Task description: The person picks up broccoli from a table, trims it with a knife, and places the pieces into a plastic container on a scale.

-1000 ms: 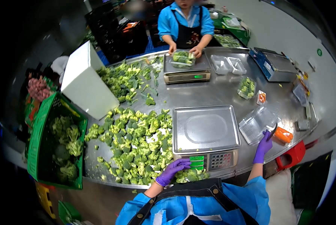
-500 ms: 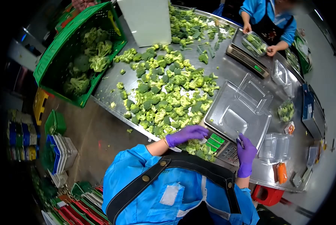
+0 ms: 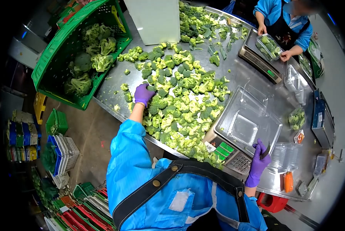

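Broccoli florets (image 3: 186, 106) are spread in a broad pile over the metal bench (image 3: 238, 75), between a green crate (image 3: 70, 32) and a weighing scale (image 3: 268, 129). The left hand (image 3: 143, 95), covered by a purple glove, is set at the pile's crate-side edge, with its fingertips pressed in among the florets; whether its grip is closed around one cannot be told, as the fingers are partly hidden. In the right hand (image 3: 258, 163), also gloved in purple, a dark blade-like tool (image 3: 265, 151) is grasped, its end pointed away from the fingers. This hand is held by the near corner of the scale pan, beside the keypad (image 3: 240, 163).

On the pan a clear plastic tray (image 3: 243, 129) is set open, with no florets seen in it. Green digits are lit on the scale's display (image 3: 223, 150), and florets are heaped up against the scale's side. Beyond the scale, a stack of clear containers (image 3: 284, 158) is laid on the bench, with an orange item (image 3: 288, 181) placed just beside it; a packed tub of broccoli (image 3: 296, 118) is stood farther off, near a small orange-and-white box (image 3: 298, 136).

In the crate, large broccoli heads (image 3: 79, 84) are held. Across the bench, a filled clear container (image 3: 268, 47) is held by a co-worker (image 3: 284, 23) in both hands, over a second scale (image 3: 255, 67)
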`<state>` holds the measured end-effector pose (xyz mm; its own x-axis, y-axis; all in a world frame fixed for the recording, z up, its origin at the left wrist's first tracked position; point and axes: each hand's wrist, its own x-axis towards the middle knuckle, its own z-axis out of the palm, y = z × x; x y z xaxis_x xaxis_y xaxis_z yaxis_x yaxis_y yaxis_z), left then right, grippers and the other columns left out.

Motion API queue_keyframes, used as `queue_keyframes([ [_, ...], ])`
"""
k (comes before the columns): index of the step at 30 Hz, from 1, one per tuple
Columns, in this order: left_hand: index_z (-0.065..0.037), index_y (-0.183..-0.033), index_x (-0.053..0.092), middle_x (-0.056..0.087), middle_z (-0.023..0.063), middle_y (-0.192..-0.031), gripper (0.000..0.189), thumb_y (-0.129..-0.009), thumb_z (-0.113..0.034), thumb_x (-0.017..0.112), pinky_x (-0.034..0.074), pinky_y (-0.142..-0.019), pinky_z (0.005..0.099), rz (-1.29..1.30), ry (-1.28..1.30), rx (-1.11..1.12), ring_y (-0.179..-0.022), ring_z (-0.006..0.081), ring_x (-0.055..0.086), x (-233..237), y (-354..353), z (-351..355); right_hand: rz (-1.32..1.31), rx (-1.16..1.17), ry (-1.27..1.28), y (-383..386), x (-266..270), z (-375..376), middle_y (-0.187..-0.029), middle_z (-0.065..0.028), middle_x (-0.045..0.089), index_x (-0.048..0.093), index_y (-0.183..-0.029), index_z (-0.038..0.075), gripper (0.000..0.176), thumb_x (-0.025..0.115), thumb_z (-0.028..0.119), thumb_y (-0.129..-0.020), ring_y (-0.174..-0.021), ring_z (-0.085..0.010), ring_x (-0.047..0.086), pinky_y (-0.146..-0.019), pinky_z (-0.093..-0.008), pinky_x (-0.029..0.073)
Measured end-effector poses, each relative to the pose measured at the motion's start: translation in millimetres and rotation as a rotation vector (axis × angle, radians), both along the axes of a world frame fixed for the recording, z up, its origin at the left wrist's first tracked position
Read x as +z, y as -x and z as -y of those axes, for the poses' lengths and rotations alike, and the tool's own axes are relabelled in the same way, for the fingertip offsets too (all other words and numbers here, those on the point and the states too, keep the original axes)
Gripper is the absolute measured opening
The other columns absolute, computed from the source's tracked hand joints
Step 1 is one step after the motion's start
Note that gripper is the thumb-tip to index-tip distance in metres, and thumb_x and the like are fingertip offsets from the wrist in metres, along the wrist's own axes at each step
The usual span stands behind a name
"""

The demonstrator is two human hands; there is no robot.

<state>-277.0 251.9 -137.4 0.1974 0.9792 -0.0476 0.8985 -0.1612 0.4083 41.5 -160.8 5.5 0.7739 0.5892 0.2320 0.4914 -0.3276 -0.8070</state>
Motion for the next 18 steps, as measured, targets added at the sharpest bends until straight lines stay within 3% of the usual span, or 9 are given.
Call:
queue_keyframes([
  [2,-0.010,-0.108,0.060,0.061,0.0132,-0.098,0.051,-0.064,-0.033,0.069,0.047,-0.076,0.0357,0.180,0.056,0.014,-0.085,0.0260,0.058,11.4,5.8,3.4,0.013,-0.002,0.002,-2.1,-1.0,0.4,-0.086,-0.0098,0.065,0.061,-0.105,-0.002,0.021,0.056,0.003,-0.086,-0.076,-0.0142,0.063,-0.069,-0.0251,0.049],
  [5,-0.003,-0.109,0.059,0.059,0.0059,-0.092,0.040,-0.071,-0.017,0.061,0.042,-0.076,0.0239,1.033,0.139,-0.032,-0.082,0.0110,0.052,42.3,14.1,29.3,-0.069,-0.048,0.010,-2.6,-1.0,2.1,-0.084,-0.0100,0.065,0.061,-0.106,-0.001,0.021,0.054,0.005,-0.087,-0.075,-0.0150,0.063,-0.068,-0.0258,0.049],
  [8,0.002,-0.124,0.044,0.053,0.0137,-0.120,0.049,-0.078,-0.014,0.050,0.038,-0.095,0.0324,1.730,0.651,-0.100,-0.110,0.0232,0.051,76.1,8.8,71.0,-0.185,-0.043,0.007,3.4,2.6,-6.8,-0.084,-0.0101,0.065,0.061,-0.106,-0.001,0.021,0.054,0.005,-0.087,-0.075,-0.0150,0.064,-0.070,-0.0252,0.049],
  [9,0.005,-0.128,0.036,0.042,0.0181,-0.132,0.054,-0.078,-0.011,0.047,0.032,-0.103,0.0383,1.941,0.843,-0.082,-0.122,0.0287,0.041,75.4,6.8,79.5,-0.239,-0.022,-0.028,6.1,-0.5,-11.0,-0.083,-0.0102,0.066,0.061,-0.106,-0.001,0.022,0.054,0.005,-0.087,-0.074,-0.0149,0.063,-0.070,-0.0249,0.048],
  [12,0.005,-0.136,0.023,0.032,0.0218,-0.137,0.072,-0.074,-0.022,0.049,0.035,-0.100,0.0420,1.992,1.190,-0.084,-0.119,0.0329,0.043,91.6,-22.8,116.0,-0.341,0.113,-0.033,24.0,7.3,-24.9,-0.082,-0.0095,0.067,0.061,-0.105,-0.001,0.022,0.056,0.006,-0.086,-0.072,-0.0126,0.063,-0.068,-0.0234,0.048],
  [14,0.004,-0.137,0.022,0.033,0.0225,-0.136,0.074,-0.075,-0.028,0.048,0.041,-0.092,0.0433,2.008,1.380,-0.215,-0.110,0.0323,0.048,91.1,-43.0,138.2,-0.266,0.242,-0.070,36.9,2.6,-31.5,-0.081,-0.0080,0.067,0.062,-0.105,0.000,0.023,0.058,0.006,-0.084,-0.070,-0.0108,0.062,-0.064,-0.0227,0.047],
  [15,0.003,-0.137,0.023,0.034,0.0234,-0.134,0.074,-0.077,-0.032,0.046,0.045,-0.084,0.0422,1.942,1.373,-0.112,-0.101,0.0307,0.051,91.5,-53.9,149.5,-0.266,0.311,-0.023,43.5,11.2,-36.3,-0.081,-0.0068,0.067,0.062,-0.105,0.001,0.024,0.060,0.007,-0.083,-0.067,-0.0104,0.061,-0.062,-0.0235,0.047],
  [16,0.002,-0.137,0.022,0.034,0.0243,-0.134,0.071,-0.080,-0.033,0.045,0.048,-0.080,0.0416,1.970,1.467,-0.195,-0.102,0.0333,0.052,89.5,-63.1,158.2,-0.267,0.380,0.022,48.6,19.4,-40.9,-0.080,-0.0056,0.067,0.063,-0.106,0.003,0.025,0.062,0.009,-0.081,-0.064,-0.0100,0.060,-0.060,-0.0243,0.046],
  [18,0.002,-0.138,0.020,0.032,0.0246,-0.135,0.069,-0.084,-0.033,0.044,0.050,-0.078,0.0419,1.897,1.565,-0.097,-0.105,0.0348,0.052,97.3,-76.3,177.4,-0.251,0.426,0.062,55.4,9.4,-40.7,-0.078,-0.0049,0.066,0.061,-0.109,0.005,0.029,0.063,0.011,-0.081,-0.062,-0.0105,0.059,-0.058,-0.0255,0.046],
])
